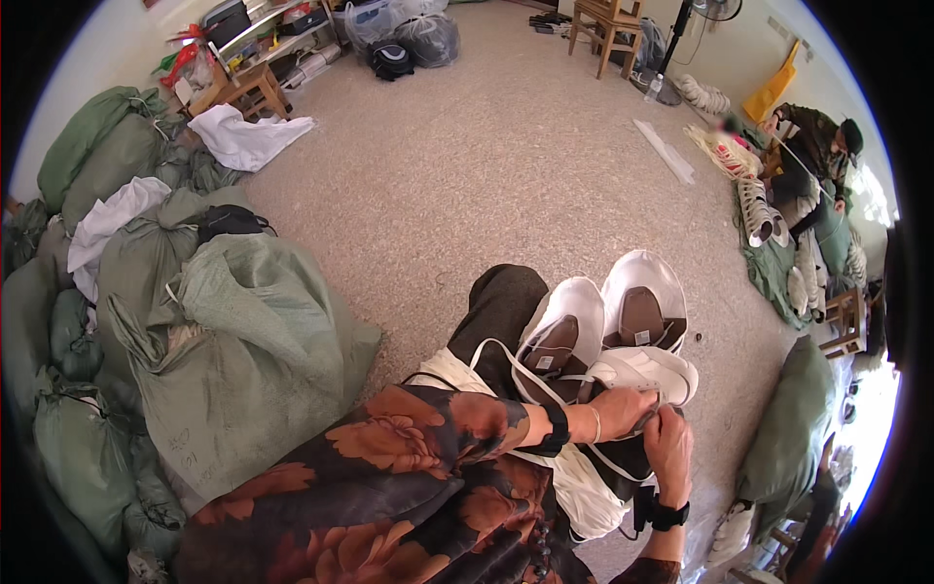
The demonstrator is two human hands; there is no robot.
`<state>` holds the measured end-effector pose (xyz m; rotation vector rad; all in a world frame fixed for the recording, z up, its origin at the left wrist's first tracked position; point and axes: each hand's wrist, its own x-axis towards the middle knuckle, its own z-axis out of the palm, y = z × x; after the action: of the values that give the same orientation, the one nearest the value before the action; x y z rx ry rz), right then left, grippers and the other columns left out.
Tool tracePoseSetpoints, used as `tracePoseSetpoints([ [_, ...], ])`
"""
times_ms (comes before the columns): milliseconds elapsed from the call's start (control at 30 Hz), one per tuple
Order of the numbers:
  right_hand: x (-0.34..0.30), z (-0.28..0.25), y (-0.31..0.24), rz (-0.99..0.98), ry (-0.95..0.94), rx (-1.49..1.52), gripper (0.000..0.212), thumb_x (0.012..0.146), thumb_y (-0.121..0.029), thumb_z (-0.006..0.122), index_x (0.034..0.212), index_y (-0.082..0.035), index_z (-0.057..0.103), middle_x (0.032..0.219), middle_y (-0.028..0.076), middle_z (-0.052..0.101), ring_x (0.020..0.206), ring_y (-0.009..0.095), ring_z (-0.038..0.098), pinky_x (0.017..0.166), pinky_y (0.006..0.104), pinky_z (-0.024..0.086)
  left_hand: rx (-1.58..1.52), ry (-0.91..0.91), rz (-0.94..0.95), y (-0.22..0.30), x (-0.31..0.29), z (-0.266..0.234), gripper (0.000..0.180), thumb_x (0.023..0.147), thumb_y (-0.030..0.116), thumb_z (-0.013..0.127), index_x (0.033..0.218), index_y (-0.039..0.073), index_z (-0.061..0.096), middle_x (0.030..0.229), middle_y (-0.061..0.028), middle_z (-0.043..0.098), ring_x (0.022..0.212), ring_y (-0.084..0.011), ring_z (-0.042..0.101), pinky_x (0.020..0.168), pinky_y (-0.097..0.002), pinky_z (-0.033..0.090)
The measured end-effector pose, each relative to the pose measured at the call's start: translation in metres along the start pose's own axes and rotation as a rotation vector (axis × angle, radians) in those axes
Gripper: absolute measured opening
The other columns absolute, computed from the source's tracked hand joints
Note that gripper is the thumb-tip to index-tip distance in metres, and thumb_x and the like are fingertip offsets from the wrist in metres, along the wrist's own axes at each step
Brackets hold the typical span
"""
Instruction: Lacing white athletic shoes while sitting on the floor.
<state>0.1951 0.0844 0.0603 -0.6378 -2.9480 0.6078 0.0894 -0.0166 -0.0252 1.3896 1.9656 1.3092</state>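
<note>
A white shoe lies over my lap, toe to the right. My left hand is closed on its near side, fingers bent at the opening. Close beside it, my right hand pinches at the same spot; whatever is between its fingertips is hidden. Just beyond are two more white shoes, one on the left and one on the right, with brown insoles facing up. A bundle of white laces hangs across my dark trousers under my forearms, and loose strands loop around the shoes.
Stuffed green sacks crowd the left side. Another sack stands at the right, near a wooden stool. Farther right a person in dark clothes handles a long white strand beside strung shoes. A fan stands at the back.
</note>
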Motion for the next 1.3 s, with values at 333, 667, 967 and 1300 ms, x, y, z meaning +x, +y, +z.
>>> tracePoseSetpoints([
  [333, -0.003, 0.004, 0.004, 0.014, -0.001, 0.02, 0.015, 0.087, -0.011, 0.054, 0.081, 0.003, 0.054, 0.075, 0.028, 0.06, 0.073, 0.047, 0.059, 0.064, 0.0519, 0.046, 0.025, 0.012, 0.033, 0.005, -0.004, 0.0, 0.02, 0.086, 0.014, 0.062, 0.098, -0.001, 0.058, 0.085, -0.0249, 0.067, 0.085, -0.044, 0.067, 0.074, -0.0501, 0.052],
  [667, 0.004, 0.037, 0.025, 0.16, 0.242, 0.351, 0.01, 0.091, -0.004, 0.059, 0.1, -0.001, 0.056, 0.065, 0.004, 0.054, 0.057, 0.011, 0.051, 0.054, 0.0289, 0.04, -1.504, -0.124, -0.353, 0.017, 0.003, -0.116, 0.026, 0.099, 0.024, 0.053, 0.08, 0.008, 0.057, 0.064, -0.0007, 0.055, 0.052, -0.0104, 0.055, 0.054, -0.0271, 0.052],
  [967, -0.024, -0.009, -0.026, 0.277, 0.105, 1.445, 0.021, 0.099, -0.01, 0.057, 0.118, 0.0, 0.057, 0.103, 0.009, 0.065, 0.063, 0.011, 0.057, 0.057, 0.0232, 0.048, -0.757, -0.206, -0.063, 0.024, -0.018, -0.065, 0.033, 0.099, 0.031, 0.06, 0.113, 0.001, 0.061, 0.094, -0.0019, 0.064, 0.082, -0.008, 0.06, 0.071, -0.0239, 0.051],
  [1300, -0.052, -0.014, 0.057, 0.49, 0.423, 1.123, 0.031, 0.097, -0.009, 0.057, 0.127, -0.002, 0.056, 0.099, 0.009, 0.069, 0.07, 0.012, 0.063, 0.062, 0.0237, 0.052, -0.392, -0.519, -0.231, 0.015, -0.027, -0.121, 0.023, 0.099, 0.019, 0.057, 0.101, 0.002, 0.071, 0.065, 0.0015, 0.058, 0.059, -0.0054, 0.05, 0.053, -0.0247, 0.04],
])
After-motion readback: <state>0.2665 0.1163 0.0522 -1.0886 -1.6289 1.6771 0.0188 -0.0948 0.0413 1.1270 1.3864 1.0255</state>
